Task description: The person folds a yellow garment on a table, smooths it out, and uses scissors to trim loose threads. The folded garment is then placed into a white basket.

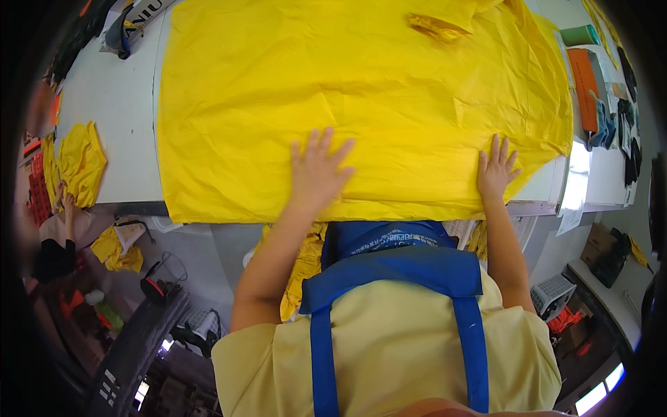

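A large sheet of bright yellow fabric (264, 97) lies spread over the white table, wrinkled in places, its near edge hanging slightly over the table's front. My left hand (319, 170) rests flat on it left of my right hand, fingers spread. Further right, my right hand (495, 170) presses flat near the sheet's lower right part, fingers apart. Neither hand grips anything. At the far right of the sheet sits a bunched, gathered part (438, 26) of yellow material.
Another person's hands (66, 198) work on a yellow piece (83, 163) at the left. An orange box (585, 90), a green roll (580, 35) and white paper (575, 184) lie along the table's right. More yellow cloth (303, 267) hangs below the front edge.
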`<state>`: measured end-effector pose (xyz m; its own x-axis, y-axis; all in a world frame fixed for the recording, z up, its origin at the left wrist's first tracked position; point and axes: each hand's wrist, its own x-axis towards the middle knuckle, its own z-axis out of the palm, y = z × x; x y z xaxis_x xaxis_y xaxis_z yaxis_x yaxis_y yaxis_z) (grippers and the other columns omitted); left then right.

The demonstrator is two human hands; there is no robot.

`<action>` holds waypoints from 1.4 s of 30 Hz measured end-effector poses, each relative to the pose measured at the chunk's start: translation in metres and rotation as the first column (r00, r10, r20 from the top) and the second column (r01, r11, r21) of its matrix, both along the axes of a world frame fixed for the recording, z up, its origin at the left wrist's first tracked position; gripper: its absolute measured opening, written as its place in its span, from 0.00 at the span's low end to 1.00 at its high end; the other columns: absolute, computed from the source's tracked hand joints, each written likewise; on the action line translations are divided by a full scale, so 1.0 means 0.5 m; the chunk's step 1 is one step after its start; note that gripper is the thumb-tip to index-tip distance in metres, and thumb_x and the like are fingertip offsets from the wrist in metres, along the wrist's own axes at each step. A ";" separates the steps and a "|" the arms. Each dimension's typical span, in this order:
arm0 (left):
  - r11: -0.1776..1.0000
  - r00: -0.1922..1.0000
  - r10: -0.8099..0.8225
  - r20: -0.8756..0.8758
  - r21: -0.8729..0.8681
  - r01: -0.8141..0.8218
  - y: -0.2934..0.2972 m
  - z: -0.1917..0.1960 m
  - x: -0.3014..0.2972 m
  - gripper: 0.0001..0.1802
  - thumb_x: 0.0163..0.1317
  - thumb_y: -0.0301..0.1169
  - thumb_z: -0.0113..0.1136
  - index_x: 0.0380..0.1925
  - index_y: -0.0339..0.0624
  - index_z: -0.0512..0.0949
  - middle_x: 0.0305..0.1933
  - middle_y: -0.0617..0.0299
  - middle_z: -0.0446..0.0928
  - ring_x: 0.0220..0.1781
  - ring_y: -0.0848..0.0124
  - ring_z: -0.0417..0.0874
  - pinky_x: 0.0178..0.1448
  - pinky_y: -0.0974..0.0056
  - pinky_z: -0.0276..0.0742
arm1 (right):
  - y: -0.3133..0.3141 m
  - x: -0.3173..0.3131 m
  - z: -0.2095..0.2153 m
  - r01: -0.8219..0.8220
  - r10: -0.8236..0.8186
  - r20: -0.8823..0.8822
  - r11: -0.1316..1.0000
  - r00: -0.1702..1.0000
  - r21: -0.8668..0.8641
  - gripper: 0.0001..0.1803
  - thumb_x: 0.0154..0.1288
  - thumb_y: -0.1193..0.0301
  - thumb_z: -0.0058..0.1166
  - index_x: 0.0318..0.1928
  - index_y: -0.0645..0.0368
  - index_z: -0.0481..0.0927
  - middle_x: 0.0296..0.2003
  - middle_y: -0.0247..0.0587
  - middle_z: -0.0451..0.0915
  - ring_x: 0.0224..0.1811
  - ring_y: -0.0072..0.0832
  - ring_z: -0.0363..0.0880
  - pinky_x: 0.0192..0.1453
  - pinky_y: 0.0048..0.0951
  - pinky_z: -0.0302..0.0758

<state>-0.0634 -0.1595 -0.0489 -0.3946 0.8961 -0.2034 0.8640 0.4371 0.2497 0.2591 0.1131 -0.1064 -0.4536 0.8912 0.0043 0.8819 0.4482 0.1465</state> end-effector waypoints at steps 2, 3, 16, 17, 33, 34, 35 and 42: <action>0.998 0.999 0.036 0.037 0.058 -0.038 -0.037 -0.041 -0.021 0.31 0.61 0.49 0.54 0.65 0.64 0.64 0.74 0.57 0.52 0.75 0.53 0.49 0.74 0.39 0.36 | 0.003 0.001 0.002 -0.042 0.035 -0.121 0.997 0.992 -0.058 0.33 0.68 0.46 0.38 0.71 0.36 0.55 0.73 0.34 0.48 0.74 0.55 0.38 0.66 0.75 0.34; 0.997 0.999 0.030 0.043 0.068 -0.033 -0.055 -0.055 -0.025 0.32 0.61 0.49 0.54 0.66 0.62 0.63 0.73 0.54 0.53 0.74 0.51 0.50 0.74 0.39 0.35 | 0.003 -0.004 0.033 -0.073 0.066 -0.061 0.991 0.996 -0.114 0.33 0.67 0.53 0.45 0.71 0.38 0.56 0.72 0.37 0.52 0.74 0.53 0.43 0.70 0.66 0.39; -0.464 -0.397 0.319 0.860 -0.224 -0.857 -0.404 -0.082 -0.117 0.12 0.58 0.23 0.61 0.41 0.40 0.72 0.38 0.59 0.77 0.35 0.67 0.80 0.33 0.67 0.78 | 0.008 0.216 0.138 -0.529 0.503 -0.165 0.820 0.848 -0.218 0.25 0.51 0.80 0.50 0.52 0.48 0.78 0.60 0.37 0.70 0.68 0.42 0.60 0.72 0.47 0.52; -0.453 -0.394 0.307 0.867 -0.231 -0.861 -0.409 -0.082 -0.127 0.11 0.58 0.23 0.61 0.41 0.40 0.72 0.36 0.60 0.77 0.32 0.70 0.79 0.30 0.68 0.76 | 0.012 0.211 0.135 -0.550 0.519 -0.184 0.805 0.835 -0.223 0.25 0.51 0.81 0.50 0.51 0.48 0.78 0.58 0.37 0.71 0.68 0.41 0.60 0.72 0.47 0.51; -0.056 -0.111 0.358 0.927 -0.097 -0.994 -0.138 0.013 -0.490 0.21 0.62 0.33 0.60 0.51 0.34 0.68 0.49 0.50 0.70 0.45 0.58 0.75 0.45 0.58 0.80 | 0.346 -0.065 0.218 -0.279 0.209 -0.234 0.905 0.949 -0.322 0.22 0.68 0.55 0.48 0.46 0.64 0.72 0.42 0.63 0.78 0.48 0.57 0.74 0.50 0.46 0.71; 0.024 -0.046 0.510 0.859 -0.068 -0.997 -0.071 0.011 -0.463 0.26 0.61 0.35 0.61 0.55 0.35 0.66 0.54 0.48 0.68 0.49 0.56 0.74 0.48 0.56 0.78 | 0.361 -0.075 0.175 -0.195 0.142 -0.153 0.887 0.978 -0.419 0.24 0.67 0.55 0.48 0.50 0.63 0.70 0.42 0.63 0.78 0.48 0.56 0.74 0.53 0.45 0.71; 0.108 0.030 0.646 0.763 -0.053 -0.993 -0.008 0.009 -0.430 0.30 0.60 0.37 0.62 0.58 0.37 0.64 0.58 0.47 0.66 0.54 0.54 0.72 0.51 0.53 0.77 | 0.359 -0.086 0.135 -0.076 0.052 -0.066 0.899 0.996 -0.431 0.24 0.65 0.56 0.52 0.53 0.61 0.70 0.46 0.60 0.77 0.51 0.53 0.74 0.56 0.44 0.70; 0.840 0.965 0.186 0.186 0.480 -0.255 0.283 -0.007 -0.150 0.34 0.53 0.35 0.66 0.59 0.40 0.65 0.64 0.41 0.63 0.65 0.48 0.64 0.67 0.54 0.63 | 0.337 -0.291 0.126 -0.106 -0.409 -0.699 0.817 0.587 -0.567 0.30 0.61 0.61 0.58 0.59 0.65 0.68 0.51 0.49 0.76 0.53 0.36 0.74 0.58 0.34 0.70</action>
<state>-0.1383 -0.0182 -0.0526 -0.5952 0.7826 0.1823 0.7057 0.4005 0.5845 0.1138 0.2818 -0.0434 -0.3571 0.9152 -0.1866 0.5874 0.0647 -0.8067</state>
